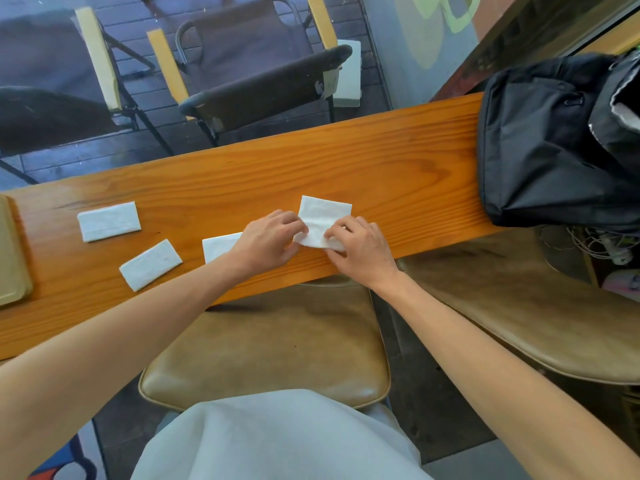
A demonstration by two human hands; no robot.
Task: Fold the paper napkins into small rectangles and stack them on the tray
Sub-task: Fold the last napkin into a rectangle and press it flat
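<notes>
A white paper napkin (322, 216) lies on the wooden counter (381, 168), its near edge lifted and curled. My left hand (268, 244) pinches that near edge on the left side, and my right hand (362, 249) pinches it on the right. Two folded napkin rectangles lie to the left: one (109, 221) farther back and one (150, 265) nearer. Another white napkin (218, 247) shows partly under my left wrist. The beige tray (10, 268) sits at the far left edge, mostly cut off by the frame.
A black bag (554, 143) sits on the counter's right end. Tan cushioned stools (270, 344) stand under the counter's near edge. Behind the glass beyond the counter are dark folding chairs (256, 74).
</notes>
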